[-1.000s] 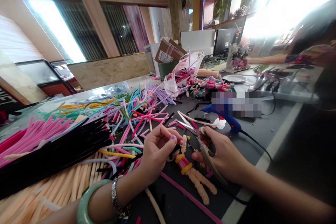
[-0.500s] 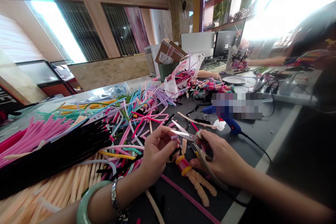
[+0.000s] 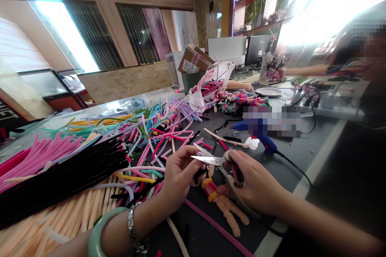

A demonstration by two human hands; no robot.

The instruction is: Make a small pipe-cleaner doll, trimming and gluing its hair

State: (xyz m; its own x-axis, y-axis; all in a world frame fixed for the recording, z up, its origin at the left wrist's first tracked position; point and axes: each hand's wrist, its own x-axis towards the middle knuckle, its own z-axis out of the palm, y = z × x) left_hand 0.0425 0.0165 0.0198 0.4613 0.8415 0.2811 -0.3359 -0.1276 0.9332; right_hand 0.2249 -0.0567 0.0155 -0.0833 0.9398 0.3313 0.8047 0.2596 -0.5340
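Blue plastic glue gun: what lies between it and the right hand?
In the head view, a whitish translucent blob and the end of a beige strip.

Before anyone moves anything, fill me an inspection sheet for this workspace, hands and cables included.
Surface: dark tabletop with a pale strip at right.
Work items: scissors, blades parted; doll with pink-and-yellow torso lying below the hands.
Clutter: fuzzy stems heaped at left, offcuts scattered toward the middle.
Hands: right hand holds the scissors by their handles; left hand has its fingers bent beside the blades, any held piece unclear.
Cables: black cord trailing from a blue glue gun.
Surroundings: cardboard box and monitors behind; blurred person at the right edge.
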